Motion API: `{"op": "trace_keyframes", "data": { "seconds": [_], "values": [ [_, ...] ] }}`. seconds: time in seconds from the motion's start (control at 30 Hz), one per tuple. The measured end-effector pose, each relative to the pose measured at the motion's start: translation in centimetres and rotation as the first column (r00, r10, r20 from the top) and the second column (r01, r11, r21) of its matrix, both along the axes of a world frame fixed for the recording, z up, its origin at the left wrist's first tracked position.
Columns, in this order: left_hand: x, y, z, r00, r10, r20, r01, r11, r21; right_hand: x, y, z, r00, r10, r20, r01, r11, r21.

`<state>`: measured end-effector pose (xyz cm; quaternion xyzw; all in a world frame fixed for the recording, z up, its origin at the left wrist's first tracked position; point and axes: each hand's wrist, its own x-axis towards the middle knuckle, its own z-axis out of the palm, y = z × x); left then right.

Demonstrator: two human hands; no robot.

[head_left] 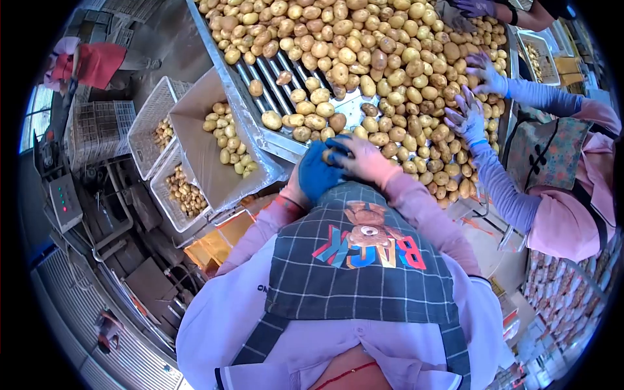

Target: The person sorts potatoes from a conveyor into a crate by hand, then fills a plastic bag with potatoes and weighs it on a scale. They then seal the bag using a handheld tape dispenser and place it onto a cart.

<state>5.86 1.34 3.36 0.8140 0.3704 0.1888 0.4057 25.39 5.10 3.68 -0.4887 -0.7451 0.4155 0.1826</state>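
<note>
My left hand, in a blue glove, is closed close to my apron at the near edge of the sorting table. Against it rests my right hand, pale on the back with dark blue at the fingers, which curl inward. A small brownish patch that looks like a potato shows between the two hands, mostly covered by fingers. Just beyond them, loose potatoes lie by the metal rollers. A large heap of potatoes spreads over the table to the right and far side.
A plastic-lined carton with potatoes stands left of the table, beside white crates of smaller potatoes. At right, a co-worker's gloved hands reach onto the heap. Another person's purple glove is at the far right. A control box stands left.
</note>
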Motion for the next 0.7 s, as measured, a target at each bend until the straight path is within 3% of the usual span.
{"op": "trace_keyframes", "data": {
  "seconds": [0.03, 0.07, 0.1, 0.13, 0.17, 0.2, 0.23, 0.27, 0.3, 0.33, 0.47, 0.53, 0.57, 0.6, 0.63, 0.67, 0.7],
  "values": [
    [0.1, 0.1, 0.3, 0.967, 0.226, 0.122, -0.176, 0.93, -0.321, 0.8, -1.4, 0.5, 0.996, -0.053, -0.067, 0.054, 0.998, 0.018],
    [0.2, 1.1, -0.1, 0.872, 0.462, 0.159, -0.274, 0.732, -0.623, 1.9, -1.9, 0.2, 0.985, -0.105, -0.137, 0.11, 0.993, 0.03],
    [1.1, 3.6, -0.6, 0.516, 0.85, 0.109, -0.103, 0.188, -0.977, 3.1, -2.0, 0.4, 0.963, -0.212, -0.167, 0.213, 0.977, -0.013],
    [2.2, 6.1, 1.1, 0.514, 0.853, 0.097, -0.26, 0.262, -0.929, 4.1, -1.9, 1.2, 0.919, -0.373, -0.127, 0.354, 0.924, -0.146],
    [2.2, 8.7, 0.2, 0.75, 0.66, 0.034, -0.504, 0.604, -0.618, 5.6, -2.2, 0.4, 0.895, -0.437, -0.09, 0.429, 0.898, -0.094],
    [3.4, 11.0, -2.3, 0.75, 0.651, -0.117, -0.64, 0.759, 0.124, 7.1, -2.5, -0.6, 0.863, -0.502, -0.056, 0.5, 0.865, -0.039],
    [4.9, 12.5, -1.8, 0.696, 0.695, -0.18, -0.605, 0.703, 0.375, 8.2, -2.9, -1.2, 0.855, -0.514, -0.069, 0.517, 0.855, 0.029],
    [5.7, 14.3, -2.1, 0.676, 0.598, -0.431, -0.51, 0.802, 0.312, 9.3, -3.9, -0.9, 0.846, -0.527, -0.082, 0.533, 0.84, 0.104],
    [6.4, 15.9, -2.9, 0.651, 0.532, -0.542, -0.437, 0.846, 0.306, 10.0, -4.7, -1.1, 0.846, -0.53, 0.058, 0.525, 0.847, 0.09],
    [7.4, 17.0, -2.2, 0.641, 0.438, -0.631, -0.381, 0.895, 0.234, 10.1, -5.6, -1.2, 0.83, -0.556, 0.036, 0.549, 0.828, 0.119],
    [7.0, 19.3, -2.2, 0.607, 0.416, -0.677, -0.4, 0.896, 0.192, 10.6, -6.9, -3.3, 0.857, -0.513, 0.039, 0.492, 0.839, 0.234],
    [4.5, 18.6, -0.5, 0.773, 0.278, -0.57, -0.273, 0.957, 0.097, 11.4, -6.3, -3.5, 0.827, -0.561, -0.037, 0.561, 0.828, -0.022],
    [2.6, 17.5, 0.6, 0.883, 0.34, -0.323, -0.432, 0.857, -0.281, 11.6, -6.3, -3.3, 0.804, -0.592, -0.046, 0.592, 0.806, -0.015],
    [0.0, 15.7, 2.0, 0.875, 0.476, -0.085, -0.412, 0.642, -0.647, 11.6, -6.4, -3.1, 0.801, -0.597, -0.051, 0.597, 0.802, -0.019],
    [-2.5, 13.0, 4.5, 0.727, 0.686, 0.02, -0.434, 0.482, -0.762, 11.7, -6.6, -2.7, 0.801, -0.597, -0.035, 0.596, 0.802, -0.037],
    [-7.7, 10.3, 2.6, 0.494, 0.822, 0.285, -0.24, 0.443, -0.864, 11.5, -6.5, -2.6, 0.804, -0.594, -0.019, 0.592, 0.804, -0.054],
    [-13.2, 8.1, 0.0, 0.063, 0.986, 0.151, -0.262, 0.163, -0.951, 11.2, -6.2, -2.6, 0.808, -0.589, -0.01, 0.588, 0.808, -0.049]
  ]
}}
